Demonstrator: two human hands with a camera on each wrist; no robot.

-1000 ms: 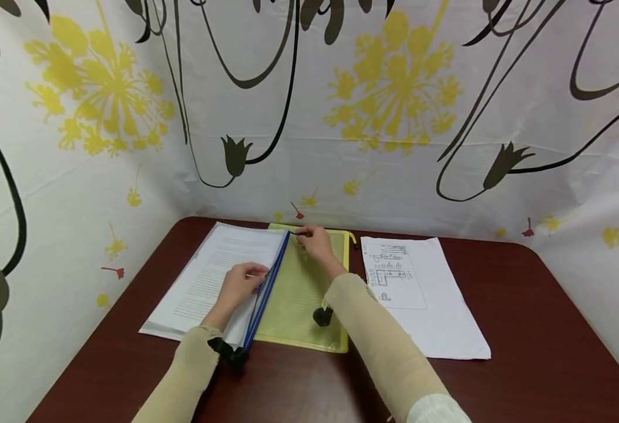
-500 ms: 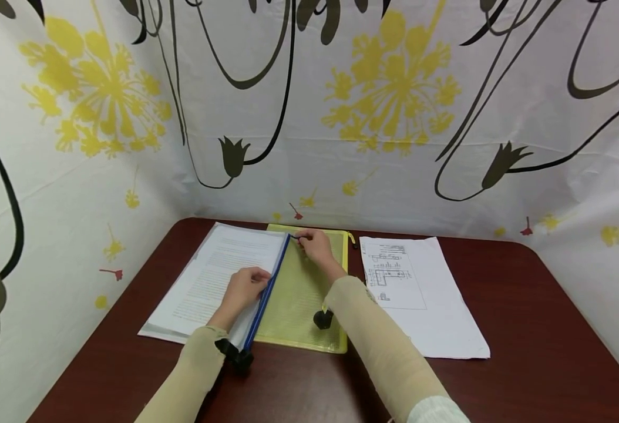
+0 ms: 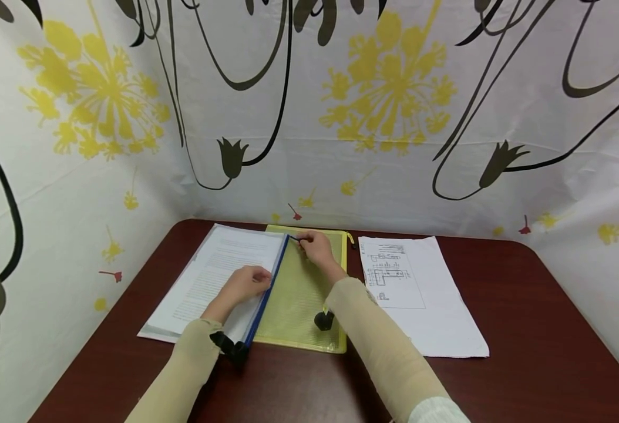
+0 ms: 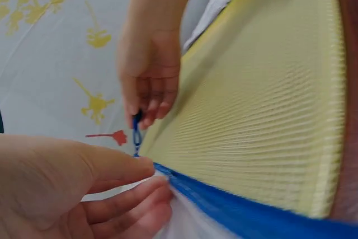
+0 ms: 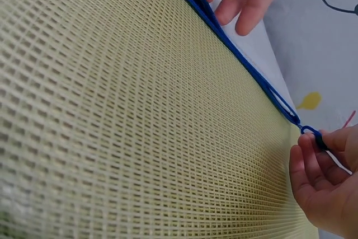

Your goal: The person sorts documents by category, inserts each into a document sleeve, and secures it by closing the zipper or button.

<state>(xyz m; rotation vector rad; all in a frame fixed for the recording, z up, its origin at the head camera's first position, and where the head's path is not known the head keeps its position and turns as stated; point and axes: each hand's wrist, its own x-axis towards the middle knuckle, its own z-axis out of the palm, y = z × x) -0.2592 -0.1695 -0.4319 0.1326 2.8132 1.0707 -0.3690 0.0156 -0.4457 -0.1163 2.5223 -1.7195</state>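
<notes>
A clear document bag with a blue zip edge (image 3: 261, 310) lies on the left of the table, printed sheets (image 3: 235, 252) showing through it. My right hand (image 3: 316, 247) pinches the dark blue zipper pull (image 5: 311, 132) at the bag's far corner. Over the near part of the bag, my left hand (image 3: 246, 283) has its thumb and fingers loosely bent beside the blue edge. In the right wrist view those left fingers (image 5: 246, 4) hang apart above the zip. Partly beneath the blue edge lies a yellow mesh zip bag (image 3: 301, 305).
White paper with a technical drawing (image 3: 426, 305) lies right of the yellow bag, partly behind the right sleeve (image 3: 383, 341). Patterned white cloth (image 3: 309, 176) rises behind the dark red table (image 3: 531, 329). Black wrist cameras (image 3: 323, 320) sit on both wrists.
The gap along the blue zip has closed since a second ago. My left hand has loosened from the edge and shifted slightly; the right hand stays at the far corner with the pull.
</notes>
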